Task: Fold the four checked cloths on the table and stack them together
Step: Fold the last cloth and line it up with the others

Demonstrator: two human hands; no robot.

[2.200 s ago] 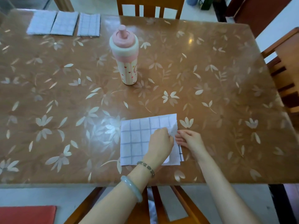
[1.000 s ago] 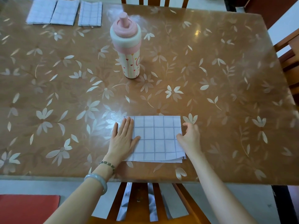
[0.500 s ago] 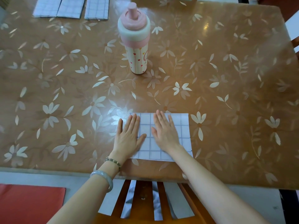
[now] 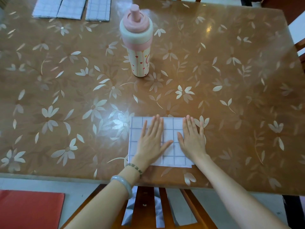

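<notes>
A white cloth with thin dark checks (image 4: 172, 128) lies folded near the table's front edge. My left hand (image 4: 152, 142) rests flat on its middle, fingers spread. My right hand (image 4: 193, 139) lies flat on its right part, fingers reaching past the cloth's far right corner. Neither hand grips anything. At the far left corner of the table lie three more folded checked cloths: one (image 4: 46, 7), a second (image 4: 72, 7) touching it, and a third (image 4: 98, 9) a little apart to the right.
A pink-capped bottle with hearts (image 4: 137, 47) stands upright in the middle of the table (image 4: 231, 96), behind the near cloth. A wooden chair back (image 4: 148, 204) is below the front edge. A red mat (image 4: 29, 210) lies on the floor at lower left.
Both hands folded the near cloth and then pressed flat on it. In the last half second they slid rightward across the cloth, the right hand reaching its right edge.
</notes>
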